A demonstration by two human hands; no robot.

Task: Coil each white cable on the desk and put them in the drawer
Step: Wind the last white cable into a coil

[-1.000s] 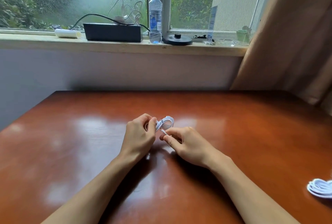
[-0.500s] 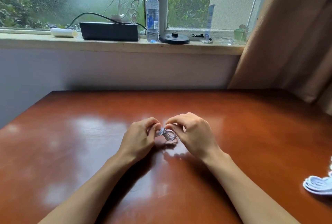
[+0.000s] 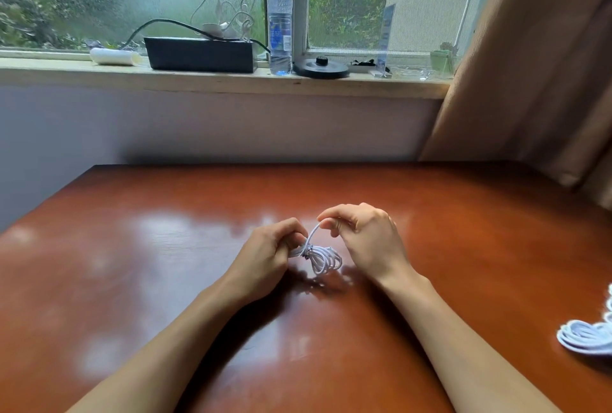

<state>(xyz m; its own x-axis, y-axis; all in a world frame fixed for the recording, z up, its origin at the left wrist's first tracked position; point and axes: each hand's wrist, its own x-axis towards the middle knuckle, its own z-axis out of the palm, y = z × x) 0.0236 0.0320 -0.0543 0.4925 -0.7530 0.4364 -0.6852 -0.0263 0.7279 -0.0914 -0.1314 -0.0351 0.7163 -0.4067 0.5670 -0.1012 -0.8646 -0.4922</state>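
Note:
A small white cable coil (image 3: 323,258) hangs just above the middle of the red-brown desk (image 3: 165,263). My left hand (image 3: 268,253) grips one end of the bundle with curled fingers. My right hand (image 3: 364,237) pinches the free end of the cable, which runs up from the wrapped middle of the coil to its fingertips. A second white cable coil (image 3: 586,336) lies on the desk at the right edge of the view, partly cut off. No drawer is in view.
A window sill at the back holds a black box (image 3: 198,55) with tangled wires on top, a water bottle (image 3: 280,25), a black round base (image 3: 321,68) and a white roll (image 3: 112,56). A brown curtain (image 3: 536,65) hangs at the right.
My right hand has lifted off the bundle and pulled the free end up and to the right. The coil's loops now hang out below, between the hands.

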